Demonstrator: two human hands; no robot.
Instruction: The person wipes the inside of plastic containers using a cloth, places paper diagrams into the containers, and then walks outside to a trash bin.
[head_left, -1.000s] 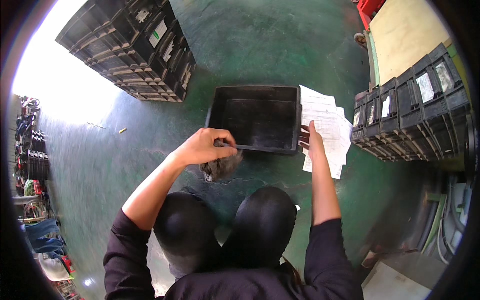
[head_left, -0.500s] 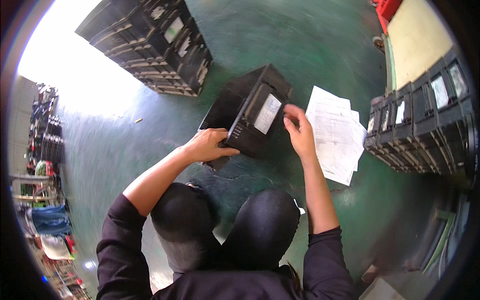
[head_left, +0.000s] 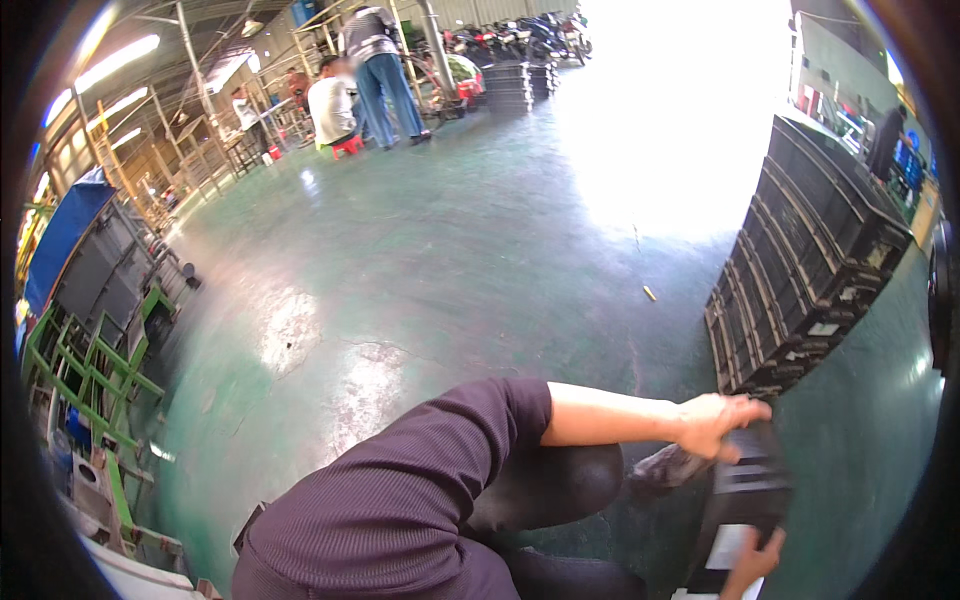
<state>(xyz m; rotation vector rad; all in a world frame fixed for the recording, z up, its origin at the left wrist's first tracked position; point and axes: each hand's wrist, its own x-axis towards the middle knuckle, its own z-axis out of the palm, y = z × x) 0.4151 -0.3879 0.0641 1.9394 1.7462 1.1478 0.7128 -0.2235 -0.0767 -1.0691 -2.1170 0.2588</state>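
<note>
A black plastic crate [head_left: 752, 468] with a white label [head_left: 728, 548] is at the lower right, blurred by motion. My left hand [head_left: 715, 425] reaches over its far end. The fingers are spread and lie at the crate's edge; I cannot tell how firmly they touch. At the bottom edge of the picture, my right hand [head_left: 757, 562] is beside the white label, thumb and finger apart and somewhat smeared. Nothing shows between those fingers. The crate's near end runs out of the picture.
A tall stack of black crates [head_left: 790, 270] stands just beyond my left hand. A small yellowish piece [head_left: 649, 293] lies on the green floor [head_left: 450, 270]. Green metal frames [head_left: 100, 370] line the left side. Two people [head_left: 385, 85] are at the far back, near parked motorbikes [head_left: 520, 40].
The view has swung far to the left, and the papers are out of sight. My left hand has shifted from gripping the crate's corner to spread fingers; my right hand is now at the label.
</note>
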